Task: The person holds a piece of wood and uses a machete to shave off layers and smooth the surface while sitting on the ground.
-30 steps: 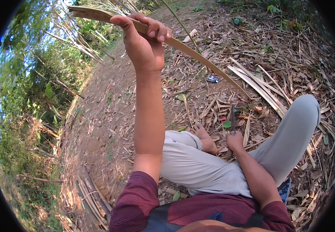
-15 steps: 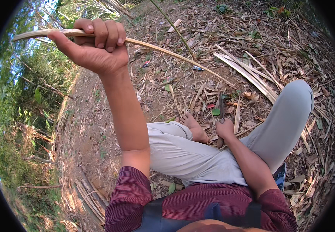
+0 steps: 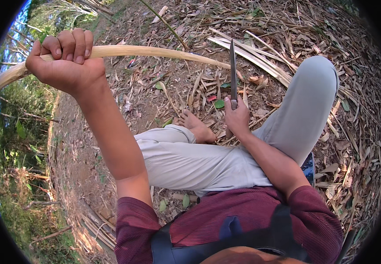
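Observation:
My raised left hand [image 3: 69, 66] is closed round a long, pale strip of split bamboo or wood [image 3: 146, 50]. The strip arcs from the upper left rim toward the middle, narrowing to its far end. Low in front of me, my right hand [image 3: 236, 116] grips a knife [image 3: 233, 70] by its handle, its long dark blade pointing up and away. The strip's thin end reaches the blade in this view; whether they touch I cannot tell.
More pale strips [image 3: 261, 57] lie on the leaf-strewn ground beyond my raised right knee [image 3: 318, 88]. My bare foot [image 3: 195, 125] rests left of the knife hand. A thin green stem [image 3: 166, 24] stands ahead. Bundled sticks [image 3: 100, 231] lie at lower left, beside shrubs.
My left hand has moved left with the strip, which now runs farther out at the left rim. The right hand has lifted the knife, whose blade now shows upright beside the strip's end.

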Available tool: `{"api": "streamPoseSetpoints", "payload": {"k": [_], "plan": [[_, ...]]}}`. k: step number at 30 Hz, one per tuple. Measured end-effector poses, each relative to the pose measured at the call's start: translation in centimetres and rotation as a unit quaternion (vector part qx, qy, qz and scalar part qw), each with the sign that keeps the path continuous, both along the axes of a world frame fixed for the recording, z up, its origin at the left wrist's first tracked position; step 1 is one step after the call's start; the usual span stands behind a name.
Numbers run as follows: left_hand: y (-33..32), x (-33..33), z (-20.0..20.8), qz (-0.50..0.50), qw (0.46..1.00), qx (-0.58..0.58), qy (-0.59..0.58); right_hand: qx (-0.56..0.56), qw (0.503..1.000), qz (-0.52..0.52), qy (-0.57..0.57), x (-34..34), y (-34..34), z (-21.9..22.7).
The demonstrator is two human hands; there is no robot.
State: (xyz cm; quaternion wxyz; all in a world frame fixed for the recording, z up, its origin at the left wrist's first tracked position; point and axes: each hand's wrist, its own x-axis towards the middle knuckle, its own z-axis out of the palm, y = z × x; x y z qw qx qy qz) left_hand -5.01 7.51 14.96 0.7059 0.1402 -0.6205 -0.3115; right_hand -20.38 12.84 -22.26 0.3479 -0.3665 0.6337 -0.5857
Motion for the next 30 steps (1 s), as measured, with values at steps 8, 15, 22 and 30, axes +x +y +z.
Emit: {"api": "streamPoseSetpoints", "payload": {"k": [8,15,22,30], "plan": [[2.5,-2.9,-2.4,0.092,0.995,-0.007,0.038,-0.141,0.969,0.202,0.036,0.9,4.2,12.1],[3.5,-3.7,-3.4,0.106,0.993,-0.009,0.05,-0.163,0.971,0.155,0.075,1.1,1.9,9.6],[3.7,-4.3,-3.5,0.136,0.987,-0.001,0.08,-0.289,0.937,0.169,0.098,1.0,3.3,9.8],[2.9,-3.7,-3.5,0.138,0.985,0.001,0.101,-0.19,0.961,0.172,0.103,0.1,2.2,7.7]]}}
